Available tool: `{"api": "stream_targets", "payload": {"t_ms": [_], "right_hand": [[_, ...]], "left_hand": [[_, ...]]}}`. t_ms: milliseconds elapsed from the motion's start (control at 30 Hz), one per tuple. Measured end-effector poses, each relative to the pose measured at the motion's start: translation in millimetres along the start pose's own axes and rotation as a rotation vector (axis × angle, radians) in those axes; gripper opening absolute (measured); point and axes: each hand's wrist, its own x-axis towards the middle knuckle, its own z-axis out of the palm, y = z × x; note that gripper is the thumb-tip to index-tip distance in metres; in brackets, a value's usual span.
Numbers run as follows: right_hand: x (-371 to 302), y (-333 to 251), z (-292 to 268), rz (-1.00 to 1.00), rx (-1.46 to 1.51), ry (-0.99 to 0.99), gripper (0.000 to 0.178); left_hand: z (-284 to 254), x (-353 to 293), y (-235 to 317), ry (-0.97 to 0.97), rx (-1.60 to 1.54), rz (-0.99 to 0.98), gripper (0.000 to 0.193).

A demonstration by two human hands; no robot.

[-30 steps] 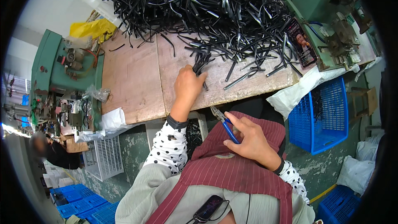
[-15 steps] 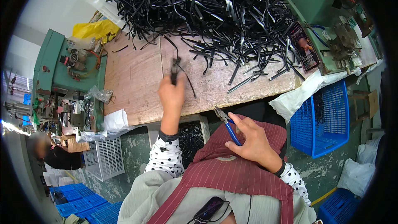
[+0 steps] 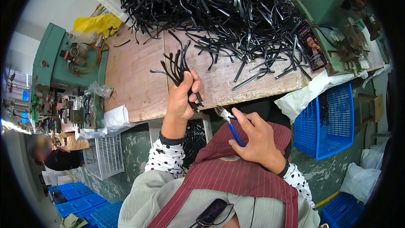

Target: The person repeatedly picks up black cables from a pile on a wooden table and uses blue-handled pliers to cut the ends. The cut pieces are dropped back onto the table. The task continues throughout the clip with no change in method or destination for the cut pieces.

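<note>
My left hand (image 3: 185, 97) is closed around a bundle of several black glasses temples (image 3: 176, 65), their curved tips fanning out away from me. The straight ends stick out below the fist, close to the cutting jaws. In my right hand (image 3: 259, 141) are blue-handled cutting pliers (image 3: 235, 133), their metal jaws pointing up and left at the table's near edge. Beyond both hands, a large heap of black temples (image 3: 211, 8) covers the far part of the wooden table (image 3: 135, 80), with loose ones straggling toward me.
Green machines (image 3: 50, 67) flank the table at left, with another machine (image 3: 320, 4) at right. A phone (image 3: 311, 46) leans by the right machine. A blue crate (image 3: 337, 122) stands at lower right, a white crate (image 3: 103, 156) at lower left. A person (image 3: 63, 158) is at far left.
My left hand has turned and drawn nearer the pliers, bringing the bundle of temples into clear view. My right hand with the pliers has stayed almost in place.
</note>
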Motion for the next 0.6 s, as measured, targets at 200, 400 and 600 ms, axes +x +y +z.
{"api": "stream_targets", "payload": {"t_ms": [200, 400, 600], "right_hand": [[4.8, -7.4, -3.9, -0.073, -0.110, -0.004, 0.078], [5.1, -9.4, -6.3, -0.076, -0.170, -0.014, 0.073], [5.1, -6.9, -9.8, -0.085, -0.084, -0.053, 0.073]], "left_hand": [[9.7, -3.7, -7.7, -0.131, -0.201, -0.131, 0.027], [10.8, -4.5, -9.7, -0.188, -0.214, -0.191, 0.028], [16.1, -10.9, -17.7, -0.088, -0.254, -0.010, 0.028]]}}
